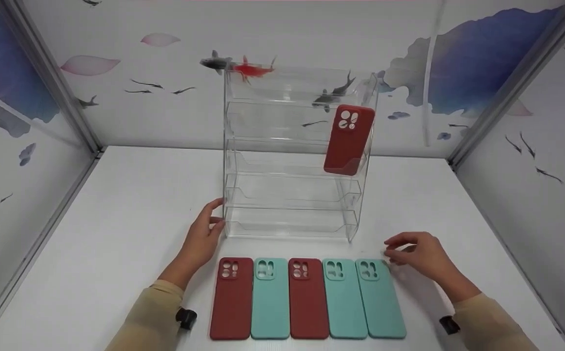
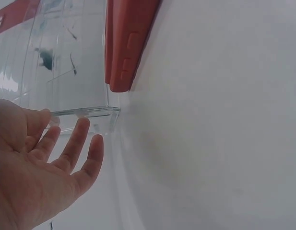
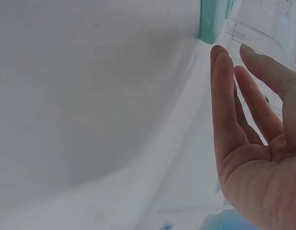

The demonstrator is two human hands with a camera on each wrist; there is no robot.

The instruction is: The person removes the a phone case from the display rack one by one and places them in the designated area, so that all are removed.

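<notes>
My left hand (image 1: 203, 239) touches the left side of a clear acrylic tiered rack (image 1: 292, 229) with its fingertips; its fingers are spread apart in the left wrist view. A red phone case (image 1: 348, 146) leans on the rack's right side, camera cutouts up. In front of the rack lies a row of phone cases: a red one (image 1: 232, 304) at the left end, a teal one (image 1: 270, 304), another red one (image 1: 308, 304), and two teal ones at the right. My right hand (image 1: 421, 256) hovers beside the rightmost teal case (image 1: 382, 304), loosely bent and holding nothing.
The white table (image 1: 151, 190) is bounded by printed panels (image 1: 287, 29) at the back and sides, with metal posts (image 1: 75, 83) at the corners. The rack's tiers step up toward the back.
</notes>
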